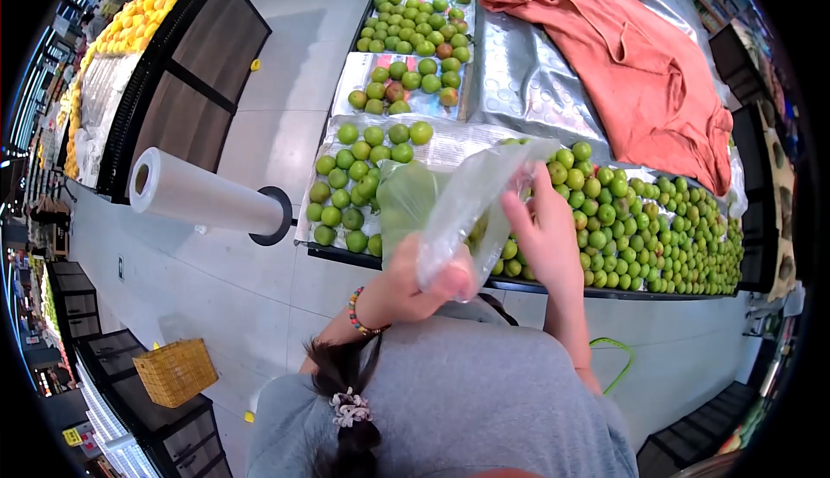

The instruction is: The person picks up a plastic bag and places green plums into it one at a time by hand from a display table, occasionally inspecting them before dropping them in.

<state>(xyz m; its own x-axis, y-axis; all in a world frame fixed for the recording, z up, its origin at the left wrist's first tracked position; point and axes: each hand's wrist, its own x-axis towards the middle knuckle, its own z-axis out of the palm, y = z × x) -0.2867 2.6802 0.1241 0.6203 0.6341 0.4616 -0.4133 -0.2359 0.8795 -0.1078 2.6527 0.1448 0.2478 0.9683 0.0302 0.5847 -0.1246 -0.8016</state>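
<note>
A clear plastic bag hangs in front of me over the edge of the fruit stand, its mouth spread apart. My left hand, with a beaded bracelet at the wrist, is closed round the near side of the bag. On the other side, my right hand has its thumb and fingers at the bag's rim, pinching the film. Small round green fruits lie heaped just beyond and right of my right hand. More green fruits sit on newspaper to the left. The bag's contents are hard to make out.
A roll of plastic bags sticks out from the stand's left side. Salmon-coloured cloth lies over silver sheeting. Yellow fruit fills another stand across the aisle. A yellow basket is at lower left.
</note>
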